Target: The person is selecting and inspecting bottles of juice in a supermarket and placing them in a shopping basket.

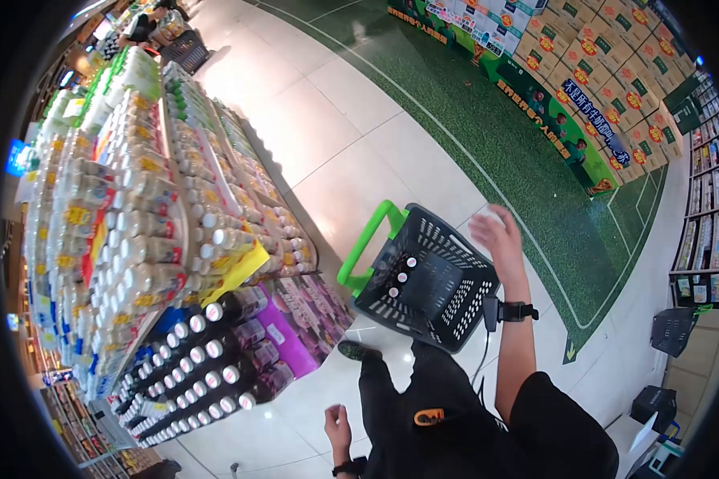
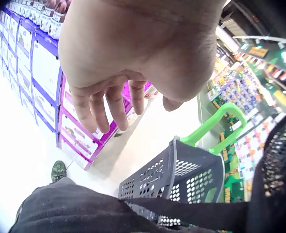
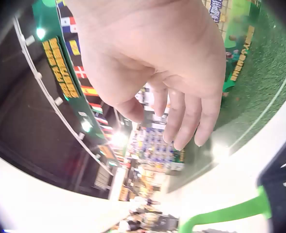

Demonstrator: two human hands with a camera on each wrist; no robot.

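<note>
A dark grey basket (image 1: 431,279) with a green handle (image 1: 367,243) stands on the tiled floor in the head view, a few white-capped dark bottles (image 1: 403,278) inside it. My right hand (image 1: 497,238) is raised beside the basket's right rim, fingers loosely bent and holding nothing; the right wrist view shows the same empty hand (image 3: 157,73). Low at the body's left side hangs my left hand (image 1: 338,429), with nothing in it. In the left wrist view this hand (image 2: 138,63) has its fingers hanging loosely, the basket (image 2: 174,174) beyond them.
Stacked white-capped dark bottles (image 1: 208,359) and purple cartons (image 1: 311,319) rise at the left, beside a tall display of pale bottles (image 1: 148,207). Cartons (image 1: 599,72) are piled beyond green turf (image 1: 455,104). A person (image 1: 142,30) is far off at the upper left.
</note>
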